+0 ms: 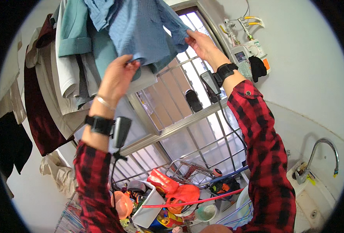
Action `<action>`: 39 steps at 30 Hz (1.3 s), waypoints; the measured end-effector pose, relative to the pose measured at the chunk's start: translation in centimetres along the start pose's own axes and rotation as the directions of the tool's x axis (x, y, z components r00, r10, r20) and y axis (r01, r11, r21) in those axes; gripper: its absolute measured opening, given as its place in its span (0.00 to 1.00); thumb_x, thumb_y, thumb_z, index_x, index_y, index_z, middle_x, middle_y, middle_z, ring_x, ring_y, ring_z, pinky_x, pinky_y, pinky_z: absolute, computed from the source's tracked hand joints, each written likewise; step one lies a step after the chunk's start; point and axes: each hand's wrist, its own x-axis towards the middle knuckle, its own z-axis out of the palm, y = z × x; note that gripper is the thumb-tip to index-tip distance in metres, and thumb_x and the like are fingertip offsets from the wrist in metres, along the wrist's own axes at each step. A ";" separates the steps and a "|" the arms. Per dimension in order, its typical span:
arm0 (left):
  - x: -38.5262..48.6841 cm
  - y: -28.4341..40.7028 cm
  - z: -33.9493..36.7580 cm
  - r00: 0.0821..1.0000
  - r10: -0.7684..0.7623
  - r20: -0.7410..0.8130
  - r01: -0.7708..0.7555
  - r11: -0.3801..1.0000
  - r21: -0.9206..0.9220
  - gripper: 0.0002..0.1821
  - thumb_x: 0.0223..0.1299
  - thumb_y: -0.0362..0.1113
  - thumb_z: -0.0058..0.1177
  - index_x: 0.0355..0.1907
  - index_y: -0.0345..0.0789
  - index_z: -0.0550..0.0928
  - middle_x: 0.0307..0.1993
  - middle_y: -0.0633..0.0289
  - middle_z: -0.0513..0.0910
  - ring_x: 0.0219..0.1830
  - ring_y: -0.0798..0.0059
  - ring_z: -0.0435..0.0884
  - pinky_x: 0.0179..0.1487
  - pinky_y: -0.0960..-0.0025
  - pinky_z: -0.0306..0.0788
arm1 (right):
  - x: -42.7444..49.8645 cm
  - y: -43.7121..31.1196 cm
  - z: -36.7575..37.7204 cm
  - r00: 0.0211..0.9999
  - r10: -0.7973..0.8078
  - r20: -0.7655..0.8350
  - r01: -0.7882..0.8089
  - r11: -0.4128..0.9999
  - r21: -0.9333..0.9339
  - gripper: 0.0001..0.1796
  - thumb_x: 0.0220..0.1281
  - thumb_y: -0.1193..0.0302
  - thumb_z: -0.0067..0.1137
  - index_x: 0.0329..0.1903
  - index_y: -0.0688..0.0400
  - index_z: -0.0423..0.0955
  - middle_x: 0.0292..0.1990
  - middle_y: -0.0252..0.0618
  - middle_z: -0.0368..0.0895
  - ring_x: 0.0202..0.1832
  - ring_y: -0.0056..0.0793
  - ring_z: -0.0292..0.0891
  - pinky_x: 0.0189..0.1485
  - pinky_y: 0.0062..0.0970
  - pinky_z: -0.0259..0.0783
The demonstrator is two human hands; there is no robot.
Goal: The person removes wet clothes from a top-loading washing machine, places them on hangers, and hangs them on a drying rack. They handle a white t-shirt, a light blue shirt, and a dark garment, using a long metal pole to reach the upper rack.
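Note:
A blue shirt [140,32] hangs at the top of the view, its upper end cut off by the frame. My left hand [120,71] pinches its lower hem between thumb and fingers. Further right, my right hand [199,43] grips the end of one sleeve [179,32] of the same shirt. Just left of the shirt hangs a teal garment [74,32] with a turned-up cuff, and part of it shows behind the blue cloth.
More clothes, including a dark maroon garment [41,107], hang at left. A barred window [172,99] lies behind. Below are a white bin [150,204], a red pole [195,201] and a folded metal cart [189,171]. At right are a sink [311,206], a faucet [320,151] and a meter [244,58].

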 end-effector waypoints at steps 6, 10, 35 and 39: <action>4.7 -4.3 7.7 0.999 -0.015 -0.033 0.014 0.999 -0.040 0.14 0.63 0.34 0.50 0.49 0.31 0.70 0.48 0.53 0.73 0.50 0.60 0.72 0.58 0.53 0.67 | -1.0 -2.2 4.5 0.974 -0.220 -0.060 0.150 0.815 -0.559 0.14 0.61 0.64 0.59 0.42 0.62 0.78 0.33 0.36 0.80 0.33 0.22 0.71 0.37 0.24 0.67; 7.4 -4.5 10.5 0.990 0.007 0.142 0.010 0.993 -0.121 0.18 0.63 0.38 0.54 0.52 0.32 0.71 0.51 0.54 0.75 0.53 0.63 0.72 0.60 0.53 0.66 | -1.1 -2.0 5.9 0.957 -0.266 0.115 0.253 0.575 -0.778 0.11 0.65 0.68 0.53 0.41 0.63 0.76 0.31 0.40 0.79 0.33 0.23 0.72 0.37 0.26 0.69; -15.5 -11.0 -2.9 0.631 -0.528 0.569 -0.325 0.486 0.811 0.13 0.64 0.36 0.49 0.46 0.31 0.80 0.30 0.54 0.83 0.27 0.71 0.82 0.35 0.67 0.75 | -21.9 -3.1 6.4 0.806 0.444 0.393 0.484 -0.110 -0.868 0.11 0.58 0.65 0.50 0.36 0.55 0.79 0.31 0.47 0.82 0.38 0.48 0.79 0.44 0.41 0.73; -26.8 -11.0 -3.9 0.505 -0.500 0.703 -0.418 0.572 0.706 0.12 0.65 0.35 0.50 0.46 0.31 0.80 0.33 0.53 0.83 0.32 0.67 0.82 0.39 0.67 0.74 | -28.2 -8.3 13.0 0.783 0.506 0.361 0.548 -0.288 -0.785 0.15 0.61 0.61 0.50 0.43 0.54 0.79 0.33 0.48 0.83 0.38 0.49 0.79 0.44 0.41 0.73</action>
